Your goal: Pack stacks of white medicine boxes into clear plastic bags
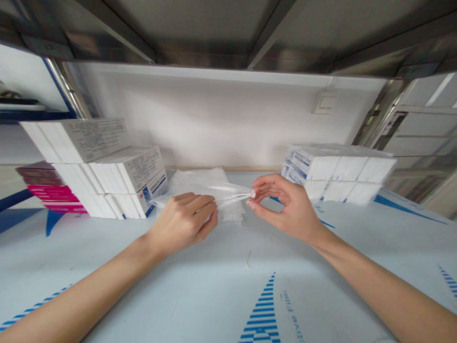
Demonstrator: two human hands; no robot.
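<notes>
A clear plastic bag [228,191] is stretched between my two hands above the table. My left hand [187,218] is closed on the bag's left part, its fingers curled over the film. At the bag's gathered right end, my right hand [285,205] pinches the film between fingertips and thumb. Behind and below lies a flat pile of more clear plastic bags [200,177], partly hidden by the held bag and my left hand.
White printed boxes [117,176] are stacked at the left, beside magenta boxes [59,193]. Plastic-wrapped white boxes [342,171] stand at the right. A metal shelf [214,33] hangs low overhead. Blue-marked film covers the table [200,295]; a wall [221,119] closes the back.
</notes>
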